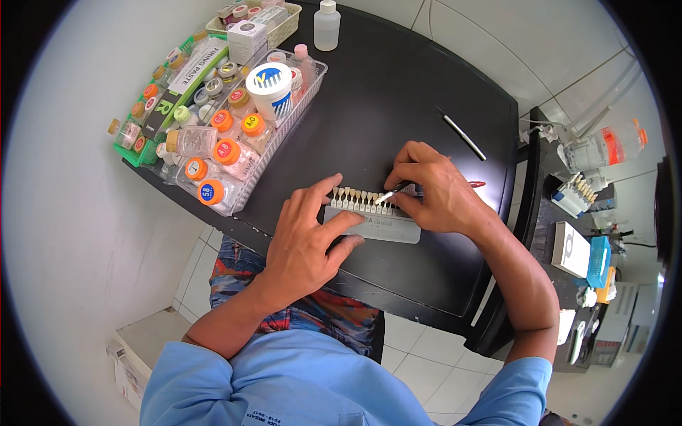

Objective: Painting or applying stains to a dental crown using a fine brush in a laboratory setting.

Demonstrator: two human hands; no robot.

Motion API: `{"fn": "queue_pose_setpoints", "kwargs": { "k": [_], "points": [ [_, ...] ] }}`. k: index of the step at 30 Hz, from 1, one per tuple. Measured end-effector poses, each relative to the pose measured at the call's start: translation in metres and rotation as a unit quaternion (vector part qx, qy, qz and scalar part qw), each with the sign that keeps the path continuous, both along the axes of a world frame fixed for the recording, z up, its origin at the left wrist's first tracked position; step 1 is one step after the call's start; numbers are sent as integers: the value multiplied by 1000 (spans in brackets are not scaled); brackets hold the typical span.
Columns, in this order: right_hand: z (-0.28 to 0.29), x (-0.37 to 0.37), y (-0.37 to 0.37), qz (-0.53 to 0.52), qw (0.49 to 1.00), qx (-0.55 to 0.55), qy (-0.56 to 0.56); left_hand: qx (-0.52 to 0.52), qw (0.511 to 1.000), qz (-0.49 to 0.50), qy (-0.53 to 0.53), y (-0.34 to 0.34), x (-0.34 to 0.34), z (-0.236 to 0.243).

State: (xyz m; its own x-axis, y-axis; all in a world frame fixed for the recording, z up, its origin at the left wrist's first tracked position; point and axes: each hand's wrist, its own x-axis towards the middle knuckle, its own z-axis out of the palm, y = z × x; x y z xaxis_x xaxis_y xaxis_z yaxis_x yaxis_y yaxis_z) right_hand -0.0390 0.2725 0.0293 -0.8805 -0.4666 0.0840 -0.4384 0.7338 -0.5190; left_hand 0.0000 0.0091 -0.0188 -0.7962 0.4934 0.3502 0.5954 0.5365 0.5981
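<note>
A tooth shade guide (387,228), a grey holder with a row of tooth-shaped tabs (353,193), lies near the table's front edge. Spread over its left end, my left hand (302,238) is open, one fingertip resting on the holder and another beside the tabs. At the guide's right end, my right hand (433,188) is closed in a pinch around a slim dark tool (402,187). A small pale piece (384,197) shows at the tool's tip, over the tabs. The rest of the tool is hidden behind my fingers.
Baskets of lidded jars (226,151) crowd the table's left side, and a white-capped bottle (327,27) stands at the back. A thin pen-like instrument (464,137) lies to the right. A red loop (477,184) shows beside my right wrist. Another shade guide (577,195) sits on the side counter.
</note>
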Motion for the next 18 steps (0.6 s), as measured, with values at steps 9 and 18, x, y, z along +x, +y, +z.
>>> {"fn": "queue_pose_setpoints", "kwargs": {
  "k": [9, 18],
  "points": [
    [0, 2, -7, 3, 1000, 13, -2, -20, 1000, 5, 10, 0, 1, -2],
    [0, 5, -12, -35, 999, 35, -17, -23, 1000, 4, 4, 2, 0, -4]
  ]
}}
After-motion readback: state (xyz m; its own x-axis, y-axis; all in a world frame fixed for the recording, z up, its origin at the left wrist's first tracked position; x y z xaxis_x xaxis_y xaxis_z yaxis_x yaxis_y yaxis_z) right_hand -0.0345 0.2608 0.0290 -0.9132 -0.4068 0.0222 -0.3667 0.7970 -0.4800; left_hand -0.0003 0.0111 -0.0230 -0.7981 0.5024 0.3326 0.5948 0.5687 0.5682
